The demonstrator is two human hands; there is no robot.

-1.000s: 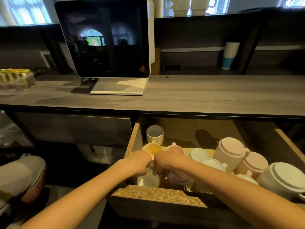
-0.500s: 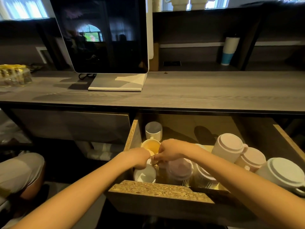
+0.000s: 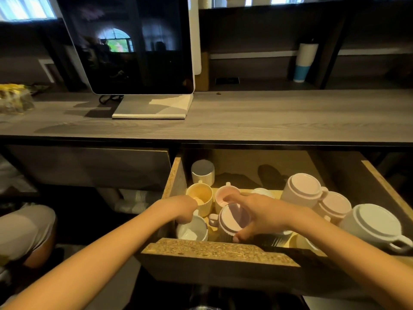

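Mug-sorting step, open drawer (image 3: 212, 249): my right grip (image 3: 266, 214) clasps the pink mug (image 3: 233, 220), tipped base toward me, at the drawer's near left; left grip (image 3: 183, 208) curls over the white mug (image 3: 192, 231), hold unclear; next, I judge, seat it without knocking neighbours.

Dim indoors, lit mostly by daylight from the windows (image 3: 26, 10) along the top edge – they blow out white and mirror in the dark monitor screen (image 3: 134, 45). A sun patch falls on the monitor base (image 3: 169, 106), and shadows stretch left of it across the counter (image 3: 290, 117). The drawer (image 3: 219, 249) glows warm yellow inside. Wide-angle bending curves the counter's front edge. The right hand (image 3: 266, 211) and its pink mug (image 3: 233, 218) look soft – the fingers of the left hand (image 3: 181, 206) are lost in shade.
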